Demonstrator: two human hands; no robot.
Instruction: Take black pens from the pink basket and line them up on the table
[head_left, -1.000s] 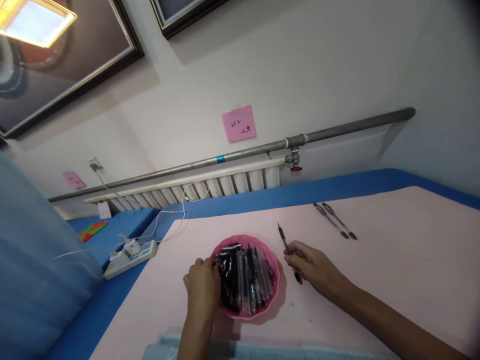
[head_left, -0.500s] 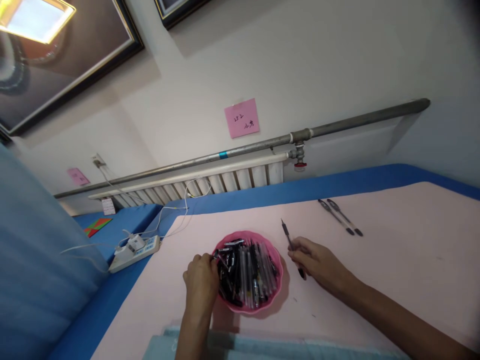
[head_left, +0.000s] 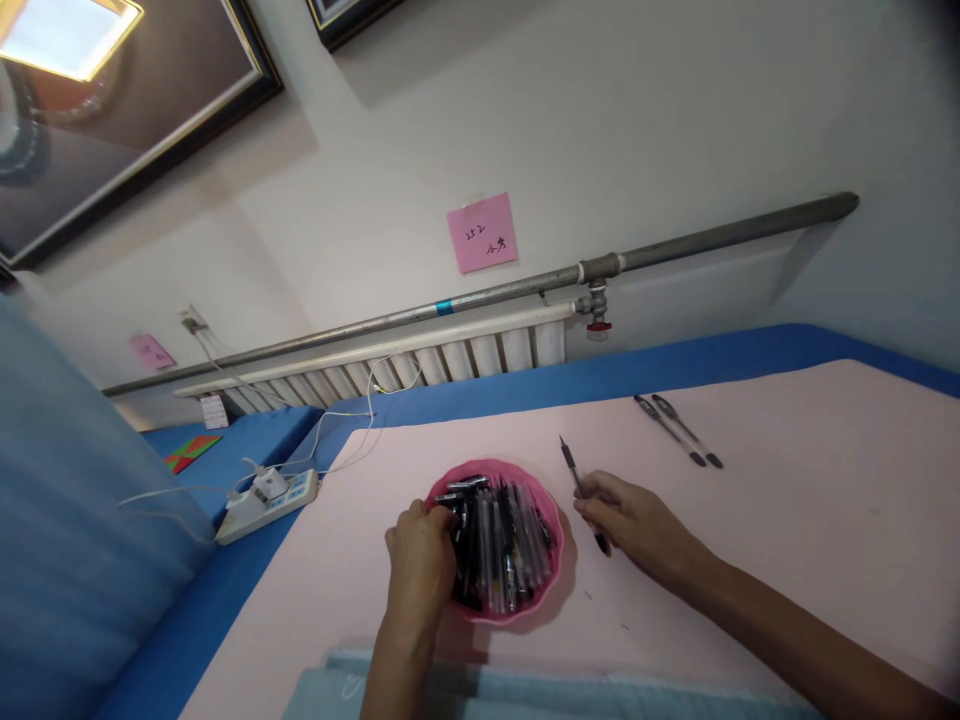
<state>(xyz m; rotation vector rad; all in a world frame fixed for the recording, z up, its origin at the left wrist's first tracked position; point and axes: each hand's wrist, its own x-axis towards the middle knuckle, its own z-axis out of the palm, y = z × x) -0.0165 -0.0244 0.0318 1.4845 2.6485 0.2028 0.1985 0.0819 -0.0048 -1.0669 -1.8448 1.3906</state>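
A pink scalloped basket (head_left: 556, 572) holds black pen caps (head_left: 463, 530) at its left and several clear pen barrels (head_left: 495, 550) and dark pen parts at its middle and right. Over the basket's left rim, my left hand (head_left: 421, 562) reaches in among the caps with curled fingers; the fingertips are partly hidden, and I cannot make out what they pinch. Right of the basket, my right hand (head_left: 630, 515) pinches a capless pen (head_left: 568, 460) by its barrel, its tip pointing up and away from me and its black end below the fingers.
Two assembled pens (head_left: 679, 432) lie side by side at the back right of the pink table sheet (head_left: 810, 520). Tiny dark bits lie near the basket. A power strip (head_left: 277, 505) with plugs and white cables stands at the left. Light blue cloth (head_left: 547, 695) covers the near edge.
My left hand has shifted right, deeper over the basket's left side, covering more of the black caps. My right hand keeps its hold on the pen, nearly still.
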